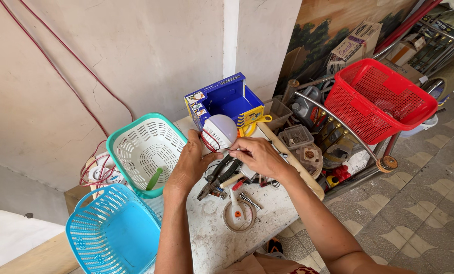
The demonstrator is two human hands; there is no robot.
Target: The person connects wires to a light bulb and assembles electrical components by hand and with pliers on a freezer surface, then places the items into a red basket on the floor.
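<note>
The white round dome-shaped lamp bulb with thin red wires on its side is held above the back part of the dirty white worktable, just in front of the open blue and yellow cardboard box. The left hand grasps the bulb from below and from the side, with the thumb close to the red wires. The right hand is closed around a thin tool, whose tip points to the bulb base; the kind of tool I cannot tell. Under both hands, on the table, lie black-handled pliers, a hammer with a wooden handle and some small metal pieces. A little nearer to the person there is a round roll of tape with a small white tube lying on it. At the left side stand a teal plastic basket with a green stick inside and, nearer, a light blue plastic basket. Behind them red cables hang along the wall. At the right, well apart from the hands, a red plastic basket rests tilted on a metal rack.
</note>
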